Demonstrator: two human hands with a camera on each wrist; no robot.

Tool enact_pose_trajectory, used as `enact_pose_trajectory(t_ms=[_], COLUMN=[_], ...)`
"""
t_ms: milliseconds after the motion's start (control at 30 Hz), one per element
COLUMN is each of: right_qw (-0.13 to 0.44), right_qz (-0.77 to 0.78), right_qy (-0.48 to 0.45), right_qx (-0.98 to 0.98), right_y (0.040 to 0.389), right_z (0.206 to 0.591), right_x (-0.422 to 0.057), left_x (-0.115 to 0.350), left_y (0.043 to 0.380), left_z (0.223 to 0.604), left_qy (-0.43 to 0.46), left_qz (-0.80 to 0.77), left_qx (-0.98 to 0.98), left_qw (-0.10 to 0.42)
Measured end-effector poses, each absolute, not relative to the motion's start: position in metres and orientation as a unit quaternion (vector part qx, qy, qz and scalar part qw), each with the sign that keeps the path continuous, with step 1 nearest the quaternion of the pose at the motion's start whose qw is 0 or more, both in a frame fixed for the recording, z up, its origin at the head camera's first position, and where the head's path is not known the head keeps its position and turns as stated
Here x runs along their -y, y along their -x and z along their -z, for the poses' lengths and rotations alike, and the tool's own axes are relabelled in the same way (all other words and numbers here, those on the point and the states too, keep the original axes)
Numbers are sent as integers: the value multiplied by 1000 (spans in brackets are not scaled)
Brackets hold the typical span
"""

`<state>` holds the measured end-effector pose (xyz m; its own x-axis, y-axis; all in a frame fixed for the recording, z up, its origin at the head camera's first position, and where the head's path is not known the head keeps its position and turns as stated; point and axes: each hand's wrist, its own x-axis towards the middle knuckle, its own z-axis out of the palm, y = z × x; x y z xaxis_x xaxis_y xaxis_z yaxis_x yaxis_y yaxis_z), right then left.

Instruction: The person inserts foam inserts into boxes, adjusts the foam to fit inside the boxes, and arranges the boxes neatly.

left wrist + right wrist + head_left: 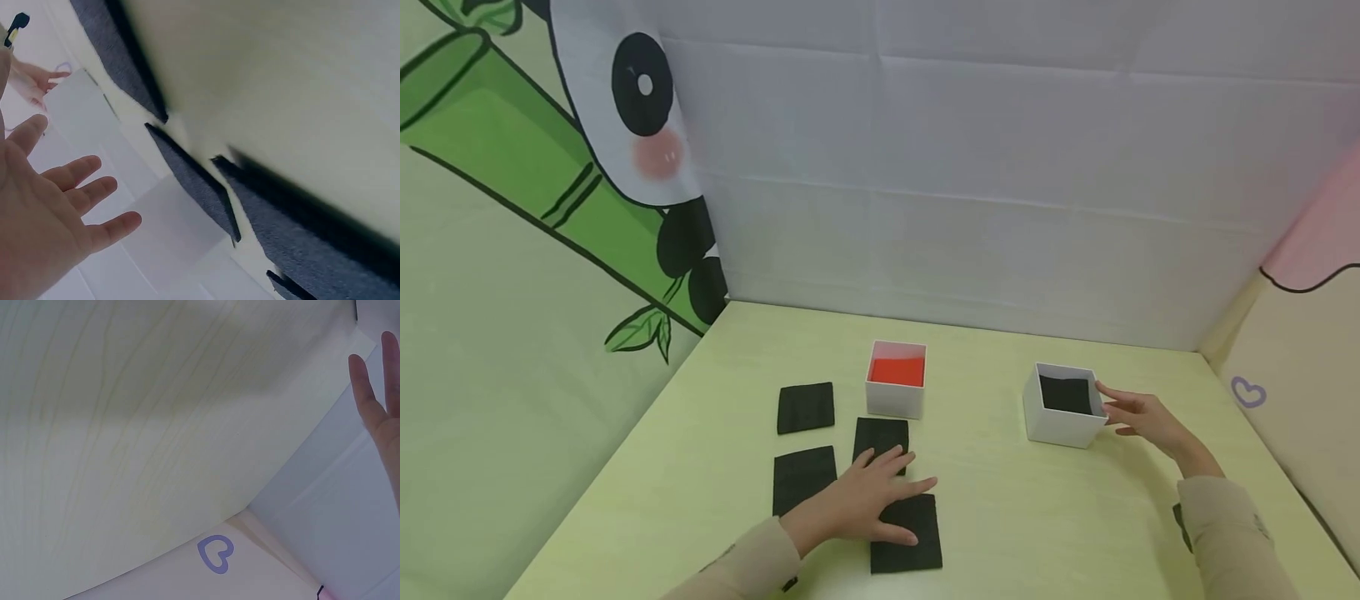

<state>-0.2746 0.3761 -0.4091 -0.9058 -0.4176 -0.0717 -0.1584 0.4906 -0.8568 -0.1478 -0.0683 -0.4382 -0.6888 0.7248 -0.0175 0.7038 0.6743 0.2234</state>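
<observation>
My left hand hovers palm down with spread fingers over several flat black squares of cloth-like material. One black square lies under the thumb side, another beyond the fingertips, and a third is partly covered by the wrist. In the left wrist view the black squares lie off to the side of the fingers. To the right, my right hand touches the right side and rim of a white box with its fingertips. Black material shows inside that box.
A second white box with red pieces inside stands at the back middle. Another black square lies to its left. A printed cloth wall closes off the back of the pale yellow table.
</observation>
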Motion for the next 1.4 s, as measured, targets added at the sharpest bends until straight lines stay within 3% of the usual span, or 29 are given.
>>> enact_pose_trajectory(t_ms=[600,967,1400], right_qw=[133,131,132], right_qz=[475,475,473], right_qy=[165,169,173], right_qx=[-854,-854,-854], right_y=[273,271,272], right_z=[410,409,407], right_x=[-378,-374,-374], left_x=[66,64,55], left_y=[139,138,137], left_z=[446,453,448], left_qy=[-418,-424,-406], left_qz=[13,50,-26], left_qx=[-905,-903,-911], left_qw=[78,46,59])
